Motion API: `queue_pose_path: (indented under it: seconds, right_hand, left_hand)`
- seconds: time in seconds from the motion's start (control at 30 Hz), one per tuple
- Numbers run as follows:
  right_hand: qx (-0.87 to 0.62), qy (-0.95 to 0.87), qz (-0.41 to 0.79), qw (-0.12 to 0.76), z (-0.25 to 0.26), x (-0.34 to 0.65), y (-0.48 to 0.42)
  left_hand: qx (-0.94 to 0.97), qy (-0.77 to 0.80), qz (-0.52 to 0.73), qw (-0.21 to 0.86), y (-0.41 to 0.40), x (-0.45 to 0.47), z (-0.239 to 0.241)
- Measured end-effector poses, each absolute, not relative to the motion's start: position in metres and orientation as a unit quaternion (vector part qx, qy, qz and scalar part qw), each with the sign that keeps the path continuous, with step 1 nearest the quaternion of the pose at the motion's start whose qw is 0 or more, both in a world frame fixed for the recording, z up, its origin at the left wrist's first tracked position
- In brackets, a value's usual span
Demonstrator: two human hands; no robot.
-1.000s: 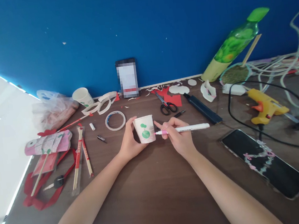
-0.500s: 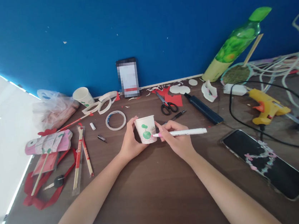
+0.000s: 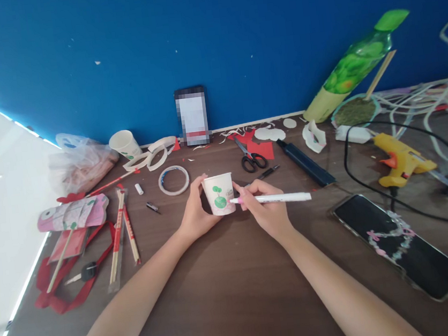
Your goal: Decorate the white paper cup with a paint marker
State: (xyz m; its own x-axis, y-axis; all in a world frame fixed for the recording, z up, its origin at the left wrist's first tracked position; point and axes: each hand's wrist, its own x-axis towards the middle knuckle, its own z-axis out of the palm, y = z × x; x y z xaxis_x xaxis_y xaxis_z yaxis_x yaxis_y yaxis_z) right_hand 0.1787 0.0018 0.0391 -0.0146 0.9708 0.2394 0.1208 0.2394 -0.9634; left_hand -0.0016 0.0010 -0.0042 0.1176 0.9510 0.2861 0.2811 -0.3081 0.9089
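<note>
A white paper cup (image 3: 219,193) with a green plant print stands near the middle of the table, tilted slightly. My left hand (image 3: 196,211) is closed around its left side, thumb low and fingers at the back. In my right hand (image 3: 266,206) is a white marker (image 3: 286,197), held like a pen. Its pink tip meets the cup's lower right side, where faint pink marks show. Behind my right hand lie a black pen (image 3: 268,172) and black-handled scissors (image 3: 254,160). Left of the cup lies a roll of tape (image 3: 173,180).
A phone (image 3: 193,116) leans on the blue wall. Another phone (image 3: 398,245), a yellow glue gun (image 3: 403,158) and cables lie right. Wrapped chopsticks (image 3: 118,239), a key (image 3: 83,273) and a second paper cup (image 3: 124,144) are left. A green bottle (image 3: 350,70) leans at back right.
Almost nothing differs. The cup, marker and both hands keep their places, with the whole view shifted very slightly.
</note>
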Motion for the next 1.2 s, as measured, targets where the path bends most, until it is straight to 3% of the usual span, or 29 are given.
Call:
queue_pose_path:
  seconds: [0.7,0.97,1.2]
  right_hand:
    - [-0.409,-0.556,0.475,0.546,0.0346,0.1806,0.0063]
    - [-0.339,-0.502,0.56,0.565,0.0333,0.1773,0.0061]
    - [-0.369,-0.482,0.526,0.595,0.0369,0.1774,0.0058]
  left_hand:
    - [0.661,0.466,0.47,0.354,0.0018,-0.0011,-0.0053]
    - [0.689,0.506,0.453,0.252,0.0017,-0.0054,-0.0036]
    - [0.698,0.47,0.468,0.269,0.0041,-0.0059,-0.0061]
